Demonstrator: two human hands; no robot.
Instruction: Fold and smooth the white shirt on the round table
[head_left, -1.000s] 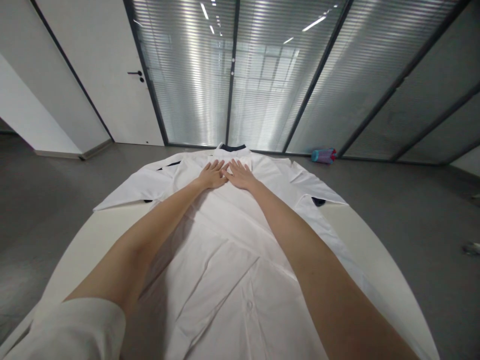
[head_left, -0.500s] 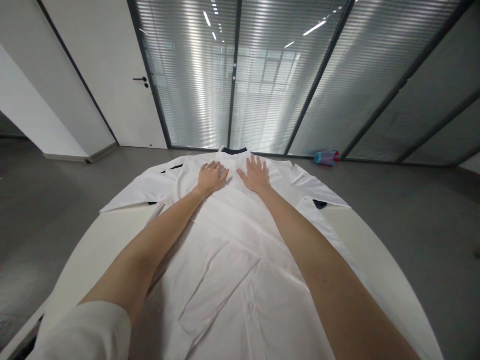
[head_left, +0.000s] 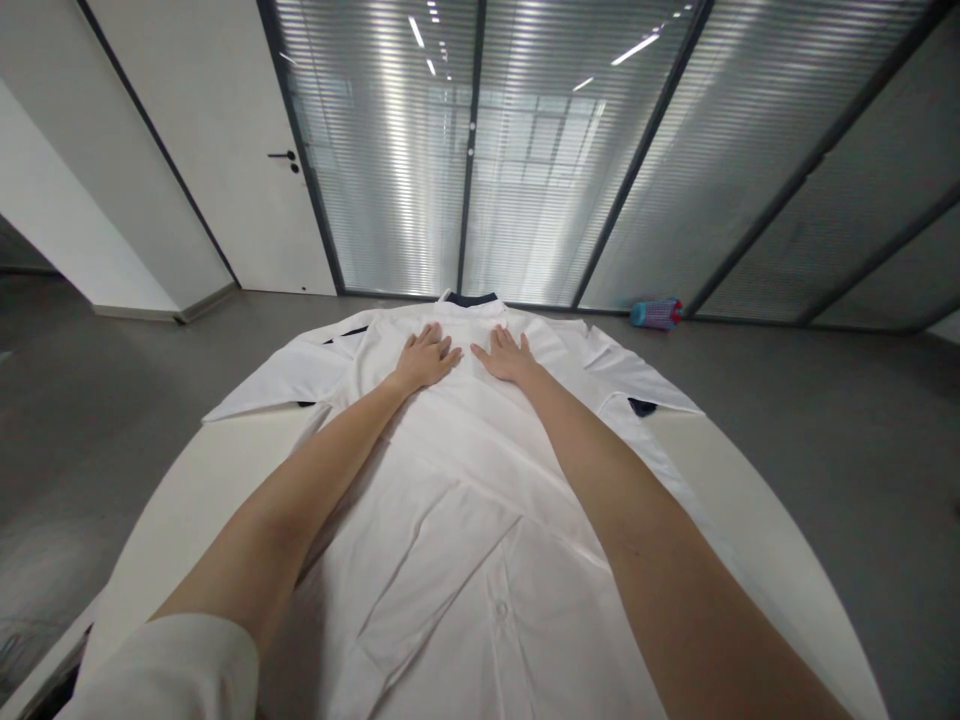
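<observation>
Touching white shirt (head_left: pixel 469 440), left hand (head_left: pixel 427 360), right hand (head_left: pixel 507 358)

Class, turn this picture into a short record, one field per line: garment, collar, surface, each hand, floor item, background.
Garment: white shirt, spread out with creases, sleeves out to both sides
Collar: at the shirt's far end, dark inside
Surface: pale table with a curved edge
Left hand: palm down on the shirt, near the collar
Right hand: palm down on the shirt, apart from the left
Floor item: blue and red object, kind unclear
Background: door and glass panels
</observation>
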